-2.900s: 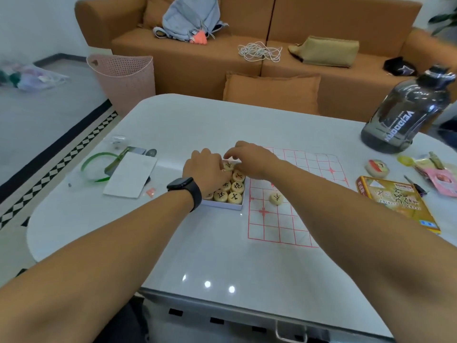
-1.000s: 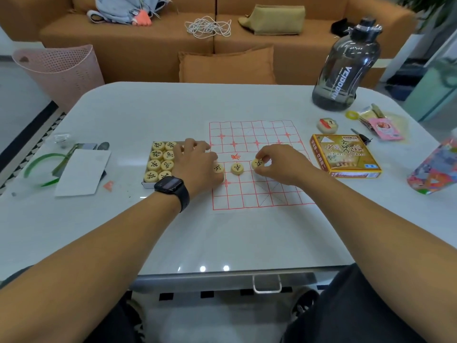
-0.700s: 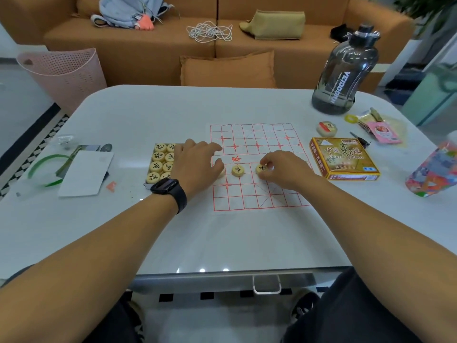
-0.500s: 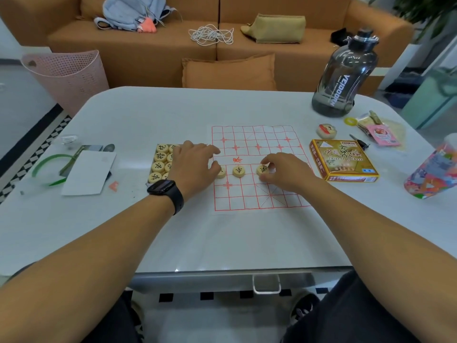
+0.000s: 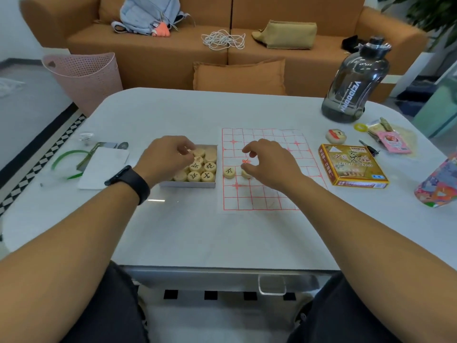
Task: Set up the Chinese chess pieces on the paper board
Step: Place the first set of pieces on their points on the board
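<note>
Since half a second earlier, the left hand [image 5: 168, 157] had been drawn back off the board and brought over the open white tray of round pale wooden chess pieces [image 5: 197, 167]; the right hand [image 5: 269, 164] had been lifted from the piece it was setting.

Left fingers were curled down onto the far pieces in the tray; whether one was actually pinched could not be told. The right hand was held loosely open, nothing gripped, above the red-gridded white paper board [image 5: 262, 169]. Two pieces were seen on the board: one with a black character [image 5: 229, 172] at the left edge column, another [image 5: 246, 174] just beside it, partly hidden under the right thumb. A third may have been hidden beneath the palm.

Judged step: picking the next piece. One piece should be lifted straight up so neighbours are not dragged, then set squarely on a line crossing.

The tray was touching or nearly touching the board's left edge. The yellow printed game box [image 5: 353, 167] lay well to the right. The board's far half and near rows were open; thin paper could shift if brushed.
</note>
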The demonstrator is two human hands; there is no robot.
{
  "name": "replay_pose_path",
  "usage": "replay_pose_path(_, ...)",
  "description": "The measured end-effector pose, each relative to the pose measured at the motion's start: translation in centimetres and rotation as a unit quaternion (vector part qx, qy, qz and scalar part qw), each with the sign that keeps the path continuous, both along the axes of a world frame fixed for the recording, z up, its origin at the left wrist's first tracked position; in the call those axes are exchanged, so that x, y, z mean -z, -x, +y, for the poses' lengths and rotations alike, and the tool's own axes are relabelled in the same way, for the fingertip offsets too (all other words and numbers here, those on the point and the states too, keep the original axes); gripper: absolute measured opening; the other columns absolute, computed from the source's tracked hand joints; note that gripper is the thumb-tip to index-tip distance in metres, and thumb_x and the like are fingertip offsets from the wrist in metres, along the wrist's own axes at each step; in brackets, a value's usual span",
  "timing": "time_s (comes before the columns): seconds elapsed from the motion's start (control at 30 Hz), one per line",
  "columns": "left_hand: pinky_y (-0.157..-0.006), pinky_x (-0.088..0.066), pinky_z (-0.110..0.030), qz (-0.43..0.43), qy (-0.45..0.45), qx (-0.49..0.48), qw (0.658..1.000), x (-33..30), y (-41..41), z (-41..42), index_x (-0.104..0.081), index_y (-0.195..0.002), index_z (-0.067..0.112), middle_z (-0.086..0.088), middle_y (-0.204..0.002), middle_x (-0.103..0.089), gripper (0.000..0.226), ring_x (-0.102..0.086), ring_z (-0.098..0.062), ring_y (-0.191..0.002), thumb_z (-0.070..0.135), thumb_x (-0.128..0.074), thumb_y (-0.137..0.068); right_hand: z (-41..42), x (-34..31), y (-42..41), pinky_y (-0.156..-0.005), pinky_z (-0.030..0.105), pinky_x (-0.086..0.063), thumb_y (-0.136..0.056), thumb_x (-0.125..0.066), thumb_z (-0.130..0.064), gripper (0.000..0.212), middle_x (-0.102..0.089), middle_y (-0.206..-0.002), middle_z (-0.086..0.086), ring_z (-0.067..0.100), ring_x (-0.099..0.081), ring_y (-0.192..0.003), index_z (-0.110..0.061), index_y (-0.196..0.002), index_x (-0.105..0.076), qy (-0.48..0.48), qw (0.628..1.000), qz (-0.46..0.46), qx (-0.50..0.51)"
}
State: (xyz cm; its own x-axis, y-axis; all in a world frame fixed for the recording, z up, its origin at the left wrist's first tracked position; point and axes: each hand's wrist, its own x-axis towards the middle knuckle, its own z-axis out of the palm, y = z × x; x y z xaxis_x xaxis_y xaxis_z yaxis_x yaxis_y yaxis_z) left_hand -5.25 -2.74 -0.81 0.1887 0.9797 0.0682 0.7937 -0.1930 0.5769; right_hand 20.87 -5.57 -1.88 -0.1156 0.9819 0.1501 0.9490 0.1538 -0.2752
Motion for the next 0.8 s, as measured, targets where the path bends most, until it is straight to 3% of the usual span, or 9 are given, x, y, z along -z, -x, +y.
replay_pose_path(0.13, -0.064, -0.048, -0.023, -0.011, 0.005, -0.013, 1.0, 0.4, 2.4, 0.2, -0.073, -0.111, 0.027, 0.01, -0.099, -0.071, 0.023, -0.062, -0.005, -0.08, 0.023, -0.069, -0.089, 0.2, 0.8, 2.8, -0.088, 0.039, -0.052, -0.094, -0.065, -0.041, 0.035, -0.066, -0.117, -0.009, 0.016, -0.058, -0.108, -0.029, -0.127, -0.064, -0.006, 0.999, -0.004, -0.036)
replay_pose_path(0.27, -0.079, -0.055, -0.031, 0.012, 0.02, 0.003, 1.0, 1.2, 3.4, 1.1, -0.074, -0.107, 0.029, 0.015, -0.093, -0.069, 0.022, -0.063, -0.004, -0.087, 0.027, -0.073, -0.086, 1.8, 1.2, 6.2, -0.084, 0.04, -0.052, -0.093, -0.063, -0.041, 0.029, -0.065, -0.108, -0.009, 0.017, -0.057, -0.105, -0.03, -0.12, -0.067, 0.022, 0.998, -0.005, -0.063)
replay_pose_path(0.4, -0.084, -0.056, -0.035, 0.039, 0.013, 0.024, 0.999, 2.1, 3.2, 1.7, -0.074, -0.102, 0.032, 0.015, -0.093, -0.07, 0.019, -0.064, -0.007, -0.09, 0.031, -0.073, -0.083, 3.8, 1.0, 8.0, -0.079, 0.039, -0.053, -0.091, -0.062, -0.034, 0.024, -0.064, -0.108, -0.009, 0.019, -0.058, -0.104, -0.034, -0.114, -0.07, 0.067, 0.993, -0.039, -0.085)
replay_pose_path(0.53, -0.084, -0.056, -0.035, 0.061, 0.024, 0.033, 0.997, 2.7, 3.7, 2.6, -0.073, -0.104, 0.031, 0.015, -0.097, -0.07, 0.02, -0.064, -0.007, -0.092, 0.031, -0.073, -0.084, 4.9, 1.7, 8.2, -0.081, 0.042, -0.054, -0.096, -0.057, -0.029, 0.029, -0.062, -0.118, -0.006, 0.022, -0.058, -0.108, -0.039, -0.122, -0.068, 0.084, 0.988, -0.081, -0.097)
replay_pose_path(0.67, -0.075, -0.051, -0.027, 0.078, 0.04, 0.062, 0.994, 2.5, 3.8, 3.3, -0.073, -0.107, 0.032, 0.014, -0.1, -0.07, 0.022, -0.06, -0.002, -0.085, 0.028, -0.073, -0.085, 5.3, 1.9, 7.7, -0.086, 0.045, -0.053, -0.096, -0.055, -0.033, 0.035, -0.056, -0.127, -0.005, 0.02, -0.054, -0.113, -0.043, -0.129, -0.064, 0.112, 0.983, -0.083, -0.118)
replay_pose_path(0.8, -0.079, -0.053, -0.032, 0.084, 0.017, 0.067, 0.994, 2.5, 3.5, 3.4, -0.072, -0.111, 0.03, 0.011, -0.101, -0.069, 0.023, -0.062, -0.012, -0.092, 0.03, -0.071, -0.087, 5.4, 1.9, 7.6, -0.084, 0.046, -0.054, -0.093, -0.057, -0.029, 0.043, -0.057, -0.125, -0.006, 0.021, -0.053, -0.113, -0.04, -0.135, -0.06, 0.125, 0.979, -0.109, -0.123)
